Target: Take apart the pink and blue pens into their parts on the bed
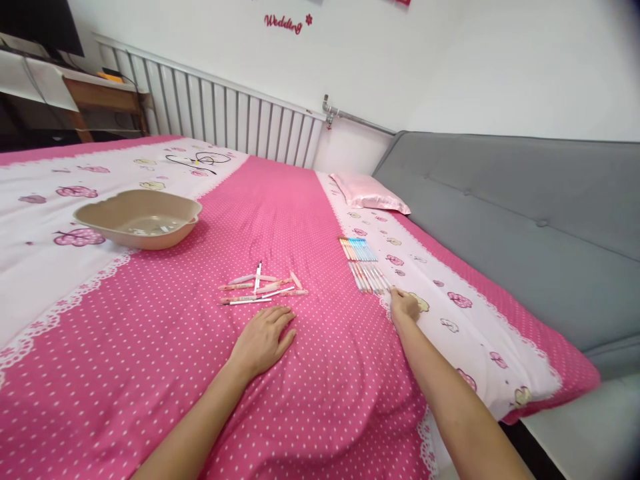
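My left hand [263,340] lies flat and open on the pink dotted bedspread [280,220], fingers pointing at a loose pile of several pens [260,288] just ahead of it. My right hand [404,305] reaches to the right, fingers curled at the near end of a neat row of several pens [364,265] laid side by side. Whether its fingers pinch a pen is hidden. A beige heart-shaped bowl [140,217] rests at the left of the bed.
A pink pillow [367,193] lies at the head of the bed by a grey padded headboard [525,213]. A white radiator [225,117] runs along the far wall. A wooden desk [100,100] stands at the far left.
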`<state>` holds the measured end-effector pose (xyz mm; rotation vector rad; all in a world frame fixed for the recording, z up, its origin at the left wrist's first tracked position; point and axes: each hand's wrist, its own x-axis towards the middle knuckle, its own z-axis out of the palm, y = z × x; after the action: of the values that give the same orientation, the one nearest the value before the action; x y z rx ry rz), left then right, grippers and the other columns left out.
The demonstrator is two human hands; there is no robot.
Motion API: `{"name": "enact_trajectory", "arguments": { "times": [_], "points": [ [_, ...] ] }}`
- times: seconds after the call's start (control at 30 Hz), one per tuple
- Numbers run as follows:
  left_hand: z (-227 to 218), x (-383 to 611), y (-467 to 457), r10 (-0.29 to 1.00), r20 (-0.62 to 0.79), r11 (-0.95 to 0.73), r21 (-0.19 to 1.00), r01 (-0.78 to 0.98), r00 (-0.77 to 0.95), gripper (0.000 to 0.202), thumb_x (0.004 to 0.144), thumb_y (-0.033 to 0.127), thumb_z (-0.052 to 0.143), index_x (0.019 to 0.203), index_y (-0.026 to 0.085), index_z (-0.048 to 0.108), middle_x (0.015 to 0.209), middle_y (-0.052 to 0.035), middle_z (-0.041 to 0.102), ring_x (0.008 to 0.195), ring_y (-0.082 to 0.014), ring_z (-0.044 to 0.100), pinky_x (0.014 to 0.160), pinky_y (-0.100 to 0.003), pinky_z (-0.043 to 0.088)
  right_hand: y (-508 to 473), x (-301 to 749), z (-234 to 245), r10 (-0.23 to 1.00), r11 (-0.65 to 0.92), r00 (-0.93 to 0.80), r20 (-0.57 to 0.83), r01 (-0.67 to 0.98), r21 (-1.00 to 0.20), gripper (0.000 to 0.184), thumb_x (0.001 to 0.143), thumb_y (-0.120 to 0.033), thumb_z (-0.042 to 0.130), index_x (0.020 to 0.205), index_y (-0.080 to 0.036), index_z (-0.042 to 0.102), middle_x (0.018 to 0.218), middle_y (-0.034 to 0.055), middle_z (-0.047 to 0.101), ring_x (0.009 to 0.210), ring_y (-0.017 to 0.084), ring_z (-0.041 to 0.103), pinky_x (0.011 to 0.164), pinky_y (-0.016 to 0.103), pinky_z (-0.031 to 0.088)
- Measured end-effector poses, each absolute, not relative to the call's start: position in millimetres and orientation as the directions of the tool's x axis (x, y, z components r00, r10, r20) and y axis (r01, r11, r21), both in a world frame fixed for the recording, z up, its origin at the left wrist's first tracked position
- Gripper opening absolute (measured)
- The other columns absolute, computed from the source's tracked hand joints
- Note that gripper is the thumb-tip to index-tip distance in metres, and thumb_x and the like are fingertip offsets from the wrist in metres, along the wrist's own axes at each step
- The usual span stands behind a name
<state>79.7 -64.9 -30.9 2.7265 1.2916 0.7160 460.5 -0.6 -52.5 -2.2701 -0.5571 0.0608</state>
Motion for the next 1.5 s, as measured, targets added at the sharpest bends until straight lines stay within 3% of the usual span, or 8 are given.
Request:
{"name": "enact_trajectory", "arguments": {
  "times": [0.53,1.27,1.4,1.5],
  "points": [
    [-30,80,-65,0.747,0.388,-0.648,0.243,0.722,0.540,0.036,0.088,0.035,0.040,0.113,0.016,0.058,0.119,-0.0089,0.059,0.112,-0.0235,0.051,0.098,-0.043,0.039,-5,454,-50,0.455,-0.590,0.877,0.156,0.428,-0.685,0.036,0.068,-0.050,0.056,0.090,-0.027,0.073,0.095,0.0103,0.069,0.093,0.029,0.057,0.081,0.040,0.042],
    [-31,80,-65,0.745,0.414,-0.648,0.259,0.716,0.524,0.035,0.088,0.035,0.040,0.112,0.018,0.058,0.118,-0.0079,0.060,0.110,-0.0229,0.052,0.098,-0.042,0.039,-4,453,-55,0.409,-0.585,0.881,0.240,0.455,-0.672,0.039,0.071,-0.049,0.050,0.087,-0.023,0.074,0.087,0.0139,0.069,0.091,0.030,0.056,0.078,0.039,0.040],
    [-32,80,-64,0.744,0.418,-0.651,0.271,0.709,0.522,0.035,0.088,0.034,0.041,0.112,0.017,0.058,0.117,-0.0085,0.060,0.110,-0.0230,0.052,0.098,-0.042,0.039,-5,452,-56,0.421,-0.581,0.857,0.296,0.506,-0.638,0.041,0.076,-0.047,0.044,0.090,-0.022,0.073,0.089,0.0132,0.069,0.091,0.028,0.056,0.078,0.037,0.040],
    [-31,80,-65,0.748,0.409,-0.647,0.274,0.712,0.522,0.035,0.087,0.034,0.041,0.112,0.016,0.058,0.117,-0.0089,0.060,0.110,-0.0234,0.052,0.098,-0.042,0.039,-5,447,-56,0.499,-0.533,0.778,0.383,0.623,-0.572,0.043,0.081,-0.043,0.038,0.103,-0.021,0.068,0.103,0.0116,0.066,0.098,0.027,0.054,0.083,0.037,0.038]
  ]
}}
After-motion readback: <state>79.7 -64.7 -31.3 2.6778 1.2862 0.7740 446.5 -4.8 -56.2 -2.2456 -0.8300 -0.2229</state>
